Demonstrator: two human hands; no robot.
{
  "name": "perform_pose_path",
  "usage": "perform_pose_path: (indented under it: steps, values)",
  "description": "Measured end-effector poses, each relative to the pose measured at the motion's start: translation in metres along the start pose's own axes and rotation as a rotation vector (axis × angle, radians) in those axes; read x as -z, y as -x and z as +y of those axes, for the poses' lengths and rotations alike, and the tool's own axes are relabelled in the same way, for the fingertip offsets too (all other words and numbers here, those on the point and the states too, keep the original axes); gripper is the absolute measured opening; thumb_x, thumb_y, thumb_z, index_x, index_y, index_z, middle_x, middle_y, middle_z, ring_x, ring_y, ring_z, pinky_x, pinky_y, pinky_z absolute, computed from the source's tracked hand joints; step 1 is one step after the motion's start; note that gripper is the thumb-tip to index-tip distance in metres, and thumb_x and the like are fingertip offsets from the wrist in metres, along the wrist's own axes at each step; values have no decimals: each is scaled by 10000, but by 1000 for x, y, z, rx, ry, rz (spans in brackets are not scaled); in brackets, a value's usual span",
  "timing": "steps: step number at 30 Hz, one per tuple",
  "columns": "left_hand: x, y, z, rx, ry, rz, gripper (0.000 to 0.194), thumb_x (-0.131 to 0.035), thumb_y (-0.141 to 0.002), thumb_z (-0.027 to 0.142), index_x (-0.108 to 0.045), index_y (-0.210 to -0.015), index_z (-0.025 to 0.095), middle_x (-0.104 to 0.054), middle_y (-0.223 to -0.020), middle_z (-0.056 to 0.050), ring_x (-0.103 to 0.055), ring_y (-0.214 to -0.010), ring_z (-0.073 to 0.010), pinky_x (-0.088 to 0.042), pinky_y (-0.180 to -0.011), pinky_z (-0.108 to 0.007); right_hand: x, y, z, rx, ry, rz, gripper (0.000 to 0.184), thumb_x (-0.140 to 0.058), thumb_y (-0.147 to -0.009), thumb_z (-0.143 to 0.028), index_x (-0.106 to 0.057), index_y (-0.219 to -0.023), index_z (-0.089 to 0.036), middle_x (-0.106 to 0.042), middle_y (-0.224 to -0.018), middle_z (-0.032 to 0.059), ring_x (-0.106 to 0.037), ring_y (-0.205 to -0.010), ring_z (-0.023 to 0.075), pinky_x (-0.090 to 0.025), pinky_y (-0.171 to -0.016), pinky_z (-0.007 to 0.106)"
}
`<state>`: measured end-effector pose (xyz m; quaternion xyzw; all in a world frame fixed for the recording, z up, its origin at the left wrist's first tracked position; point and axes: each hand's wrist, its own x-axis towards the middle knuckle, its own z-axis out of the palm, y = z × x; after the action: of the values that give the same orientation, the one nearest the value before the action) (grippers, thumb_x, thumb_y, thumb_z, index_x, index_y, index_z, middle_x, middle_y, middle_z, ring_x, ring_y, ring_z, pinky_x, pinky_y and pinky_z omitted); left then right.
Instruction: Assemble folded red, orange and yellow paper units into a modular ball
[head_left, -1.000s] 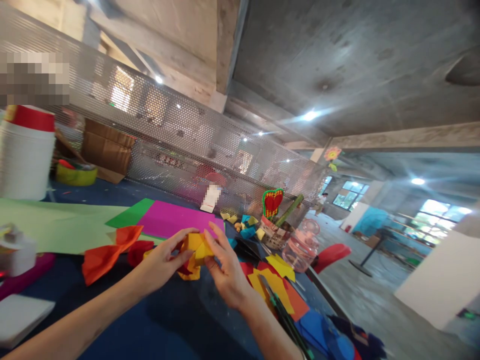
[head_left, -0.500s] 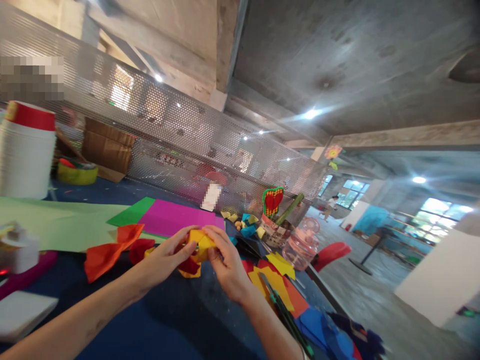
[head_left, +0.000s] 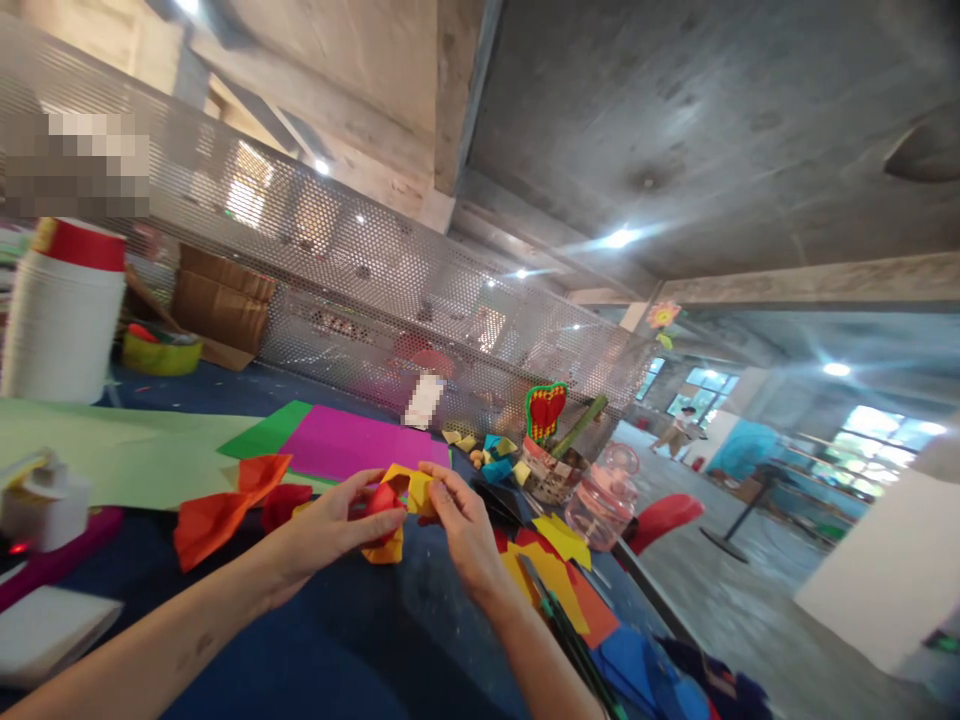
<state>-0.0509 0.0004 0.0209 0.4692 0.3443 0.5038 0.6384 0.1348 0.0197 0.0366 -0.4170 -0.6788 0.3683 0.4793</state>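
Observation:
My left hand (head_left: 326, 528) and my right hand (head_left: 465, 530) meet over the dark blue table (head_left: 337, 650), both pinching a folded yellow and red paper piece (head_left: 390, 505). The left fingers grip its red part, and the right fingers pinch its yellow flap. An orange folded paper (head_left: 225, 505) and a red scrap lie just left of my left hand. Yellow and orange paper cut-outs (head_left: 555, 575) lie to the right of my right wrist.
Pink (head_left: 352, 445) and green paper sheets (head_left: 112, 450) lie behind the hands. A pink glass jar (head_left: 604, 500), a small basket with a red heart ornament (head_left: 546, 440), a white bucket with a red lid (head_left: 64, 315) and a perforated metal screen (head_left: 375, 290) stand along the back. Scissors (head_left: 574, 640) lie at the right.
The paper piece has been turned between my fingers so more of its red part shows. My hands have shifted slightly closer together, and the view has moved a little.

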Motion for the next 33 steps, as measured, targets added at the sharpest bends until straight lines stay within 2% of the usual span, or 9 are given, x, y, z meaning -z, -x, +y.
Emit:
perform_pose_path:
  steps: [5,10,13,18,20,22,25,29,33]
  values:
    - [1,-1,-2,-4,9,59,830,-924,-596,337,-554,-1321,179,-728,-1193,-112,-669,-1111,-277,-524,-885,-338,-3,2,-3,-18,20,-1,447,-546,-917,-518,-703,-1190,-201,-714,-1157,91,-675,-921,221,-564,-728,306]
    - [3,3,20,-63,123,75,544,-894,-652,302,-695,-1141,170,-777,-960,-70,-716,-793,-193,-562,-714,-302,3,-13,4,12,84,43,552,-337,-982,-555,-699,-1192,-195,-724,-1153,113,-684,-989,238,-554,-778,337]
    - [17,3,40,-201,222,155,403,-879,-677,323,-720,-1015,171,-757,-857,-31,-686,-705,-138,-561,-696,-259,-4,-26,7,53,183,31,456,-411,-954,-469,-738,-1077,-176,-755,-1067,125,-698,-930,243,-538,-757,344]
    - [47,7,69,-417,354,272,321,-893,-637,290,-690,-872,208,-729,-798,25,-674,-686,-113,-545,-684,-212,-55,-37,-3,189,406,-135,173,-613,-844,-239,-774,-792,-205,-785,-849,56,-702,-854,209,-489,-813,315]
    - [54,10,74,-458,374,302,307,-889,-637,267,-686,-858,204,-731,-810,19,-668,-679,-117,-547,-690,-226,-83,-40,-9,235,498,-171,160,-660,-847,-270,-761,-743,-202,-770,-789,50,-687,-807,202,-480,-807,313]
    - [57,11,75,-489,382,325,288,-874,-663,264,-687,-872,201,-737,-839,7,-662,-686,-123,-547,-710,-246,-110,-46,-12,263,593,-198,253,-616,-904,-318,-750,-729,-194,-757,-772,67,-675,-790,208,-481,-818,337]
    - [56,12,76,-530,382,357,319,-860,-693,268,-688,-955,208,-740,-887,3,-654,-707,-121,-528,-722,-251,-145,-53,-12,324,734,-247,234,-628,-898,-376,-755,-899,-179,-742,-1031,139,-641,-1040,296,-454,-943,450]
    - [52,12,76,-558,359,372,405,-863,-686,257,-684,-1047,217,-736,-927,12,-644,-719,-107,-507,-722,-238,-178,-58,-8,385,857,-393,425,-673,-824,-456,-697,-1112,-145,-696,-1168,188,-597,-1141,374,-452,-973,565]
    - [50,12,75,-572,316,366,466,-867,-696,280,-677,-1117,218,-732,-930,18,-644,-722,-102,-513,-735,-231,-192,-54,-15,413,861,-464,422,-635,-842,-260,-617,-1240,-122,-662,-1276,203,-573,-1225,374,-435,-1033,559]
